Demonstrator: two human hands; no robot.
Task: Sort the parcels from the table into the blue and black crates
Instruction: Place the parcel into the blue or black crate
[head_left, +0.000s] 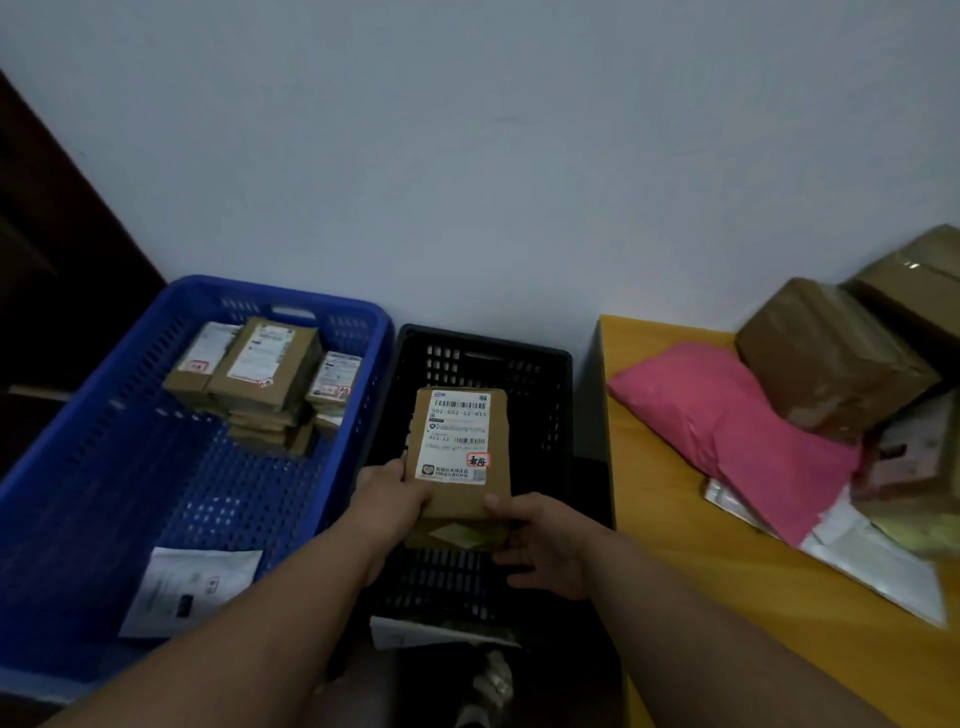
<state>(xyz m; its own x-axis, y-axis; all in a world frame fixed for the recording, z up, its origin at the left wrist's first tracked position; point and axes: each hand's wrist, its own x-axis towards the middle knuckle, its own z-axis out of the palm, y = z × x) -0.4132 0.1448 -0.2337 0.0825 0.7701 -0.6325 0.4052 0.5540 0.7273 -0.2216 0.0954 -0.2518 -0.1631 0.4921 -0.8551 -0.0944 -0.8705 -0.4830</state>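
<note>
A flat brown cardboard parcel (462, 441) with a white shipping label hangs above the black crate (545, 364). My left hand (387, 496) grips its lower left edge, and my right hand (540, 540) holds its lower right corner with the thumb on top. Another brown parcel (462, 535) lies under it inside the black crate. The blue crate (171, 467) on the left holds a stack of several brown parcels (260, 379) at its far end and a white flat mailer (192, 587) near its front.
The yellow table (701, 545) on the right carries a pink mailer bag (727, 421), a taped brown box (826, 358), more boxes (914, 291) behind it and a clear plastic bag (872, 561). A white wall stands behind the crates. A dark door frame borders the far left.
</note>
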